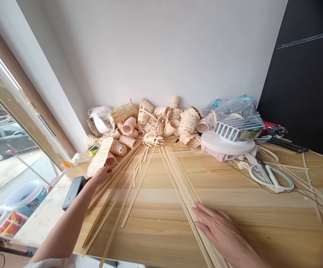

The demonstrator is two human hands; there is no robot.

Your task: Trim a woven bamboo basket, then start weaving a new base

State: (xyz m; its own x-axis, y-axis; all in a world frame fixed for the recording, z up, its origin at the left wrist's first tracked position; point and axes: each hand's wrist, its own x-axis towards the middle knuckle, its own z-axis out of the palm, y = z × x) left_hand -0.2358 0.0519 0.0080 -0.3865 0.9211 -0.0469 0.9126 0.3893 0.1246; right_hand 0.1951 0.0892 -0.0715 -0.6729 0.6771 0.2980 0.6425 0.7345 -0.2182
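Note:
My left hand (103, 175) reaches out at the left, its fingers curled at the lower right edge of a flat, sole-shaped woven piece (101, 154). What those fingers hold, if anything, is hidden. Beneath and beside this hand runs a bundle of thin bamboo strips (113, 172). My right hand (217, 225) lies with fingers stretched out along the edge of a second bundle of long pale strips (179, 178), touching it. Small woven bamboo baskets (187, 124) are heaped against the wall, beyond both hands.
White-handled scissors (271, 176) lie at the right near a thin black cord. A round white stand (228, 143) bears a patterned box (239, 129). A dark grey box (74, 191) sits by my left forearm. Buckets (26, 197) stand beyond the table's left edge.

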